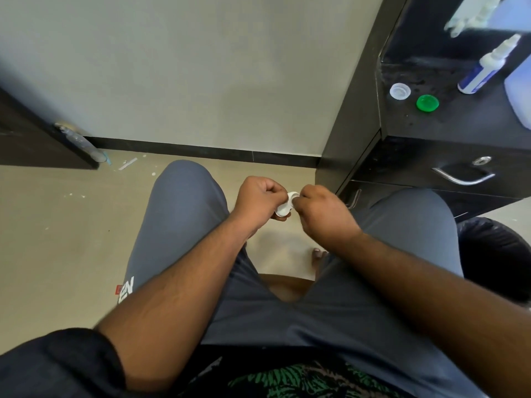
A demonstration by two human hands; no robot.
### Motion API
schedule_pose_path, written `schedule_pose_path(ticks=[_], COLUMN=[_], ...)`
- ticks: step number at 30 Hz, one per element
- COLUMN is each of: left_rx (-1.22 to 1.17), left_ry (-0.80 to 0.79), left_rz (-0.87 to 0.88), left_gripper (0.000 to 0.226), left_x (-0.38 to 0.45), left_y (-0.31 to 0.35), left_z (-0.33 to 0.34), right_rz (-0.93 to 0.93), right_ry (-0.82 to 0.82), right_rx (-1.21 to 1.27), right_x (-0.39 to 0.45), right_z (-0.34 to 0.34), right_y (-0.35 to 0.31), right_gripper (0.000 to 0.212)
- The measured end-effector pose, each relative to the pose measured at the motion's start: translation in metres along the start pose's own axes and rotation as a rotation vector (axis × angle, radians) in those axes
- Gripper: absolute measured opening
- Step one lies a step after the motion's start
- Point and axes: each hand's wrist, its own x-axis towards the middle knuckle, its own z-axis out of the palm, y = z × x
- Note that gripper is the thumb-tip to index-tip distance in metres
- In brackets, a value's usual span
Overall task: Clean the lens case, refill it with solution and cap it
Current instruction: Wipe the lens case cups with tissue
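White plastic lens case, glossy black countertop, seemingly metal handle

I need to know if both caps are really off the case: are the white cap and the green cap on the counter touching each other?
Apart. The head view shows the white cap and green cap separated by a strip of bare dark counter.

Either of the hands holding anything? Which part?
Both hold the white lens case: left hand grips its left end, right hand pinches its right well.
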Motion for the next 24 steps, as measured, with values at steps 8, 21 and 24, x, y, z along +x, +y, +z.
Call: schedule_pose_path(ticks=[8,21,24], left_rx=[-0.016,-0.181,-0.173], left_ry=[0.01,0.058,0.018], left_rz=[0.174,0.041,-0.014], left_gripper=[0.013,0.007,0.009], left_x=[-0.008,-0.002,0.002], left_y=[-0.013,-0.001,0.003], left_z=[0.01,-0.009,-0.014], right_rz=[1.077,0.972,0.495], right_ry=[0.284,0.486,0.404], right_rx=[1.391,1.742,1.062], right_x=[0.005,-0.008,-0.005], right_z=[-0.019,-0.029,-0.037], right_y=[-0.032,0.008,0.015], right_gripper=[0.014,0.017,0.015])
